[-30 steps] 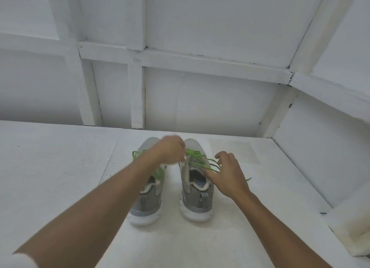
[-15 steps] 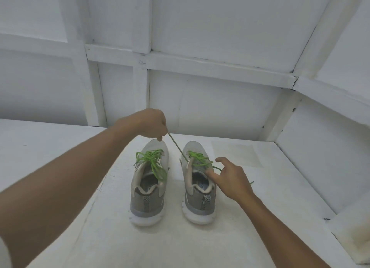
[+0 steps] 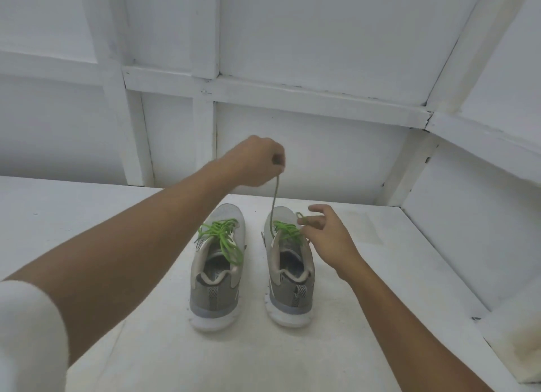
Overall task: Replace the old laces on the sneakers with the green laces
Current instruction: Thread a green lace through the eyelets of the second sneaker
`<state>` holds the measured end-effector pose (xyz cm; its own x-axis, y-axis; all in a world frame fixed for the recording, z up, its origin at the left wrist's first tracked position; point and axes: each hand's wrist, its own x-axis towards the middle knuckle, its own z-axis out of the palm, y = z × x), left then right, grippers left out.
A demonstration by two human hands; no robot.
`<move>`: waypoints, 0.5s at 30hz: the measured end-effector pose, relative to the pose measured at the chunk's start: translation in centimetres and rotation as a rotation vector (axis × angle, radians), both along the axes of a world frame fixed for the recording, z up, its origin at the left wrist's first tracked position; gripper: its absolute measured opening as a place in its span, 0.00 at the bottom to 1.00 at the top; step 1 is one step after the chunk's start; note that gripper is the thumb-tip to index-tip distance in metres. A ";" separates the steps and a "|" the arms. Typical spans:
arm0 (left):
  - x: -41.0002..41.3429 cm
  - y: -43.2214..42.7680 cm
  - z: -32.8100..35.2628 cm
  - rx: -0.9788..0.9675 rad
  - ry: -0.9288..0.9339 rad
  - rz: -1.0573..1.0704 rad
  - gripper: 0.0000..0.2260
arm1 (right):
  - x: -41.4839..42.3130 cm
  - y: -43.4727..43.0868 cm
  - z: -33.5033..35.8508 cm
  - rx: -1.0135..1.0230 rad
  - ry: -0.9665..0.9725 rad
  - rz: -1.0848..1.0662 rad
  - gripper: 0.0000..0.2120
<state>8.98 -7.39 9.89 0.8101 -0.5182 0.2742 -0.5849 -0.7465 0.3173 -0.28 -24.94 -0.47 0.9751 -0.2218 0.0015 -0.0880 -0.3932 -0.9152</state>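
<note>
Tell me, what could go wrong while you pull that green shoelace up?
A hard tug by the left hand on the taut thin green lace might lift or tip the grey white-soled right sneaker, which nothing pins down. The right hand pinches only a small loop, which could slip free and loosen the lacing.

The left hand point(image 3: 257, 163) is raised, its curled fingers pinching the end of a green lace point(image 3: 275, 198). The lace runs taut down to the right sneaker point(image 3: 289, 277), just below and left of the right hand point(image 3: 330, 236). The right hand pinches a small loop of that lace. The left sneaker point(image 3: 216, 283), laced in green, stands under the left forearm. The 2 grey shoes sit on a white tabletop point(image 3: 152, 350) beneath the hands.
</note>
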 end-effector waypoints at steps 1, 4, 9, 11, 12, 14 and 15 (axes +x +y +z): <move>0.0 -1.1 0.0 0.002 -0.012 -0.051 0.07 | 0.2 0.5 0.3 0.019 -0.002 0.008 0.18; -0.2 -4.0 0.1 0.018 0.016 -0.189 0.06 | 0.8 1.6 1.1 0.092 -0.011 0.023 0.13; -0.4 -6.3 -1.3 -0.017 0.200 -0.220 0.17 | 1.1 1.4 0.6 0.242 -0.013 -0.058 0.08; -0.2 -6.0 -2.8 -0.049 0.337 -0.170 0.23 | 1.1 1.0 0.1 0.273 0.010 -0.096 0.08; -0.2 -5.7 -3.7 -0.045 0.394 -0.138 0.24 | 1.1 0.9 -0.1 0.272 0.017 -0.118 0.09; -0.6 -5.0 -5.4 -0.013 0.462 -0.086 0.22 | 1.1 0.6 -0.4 0.266 0.017 -0.177 0.08; -1.0 -4.5 -6.0 0.001 0.466 -0.073 0.21 | 1.2 0.6 -0.4 0.266 0.017 -0.212 0.08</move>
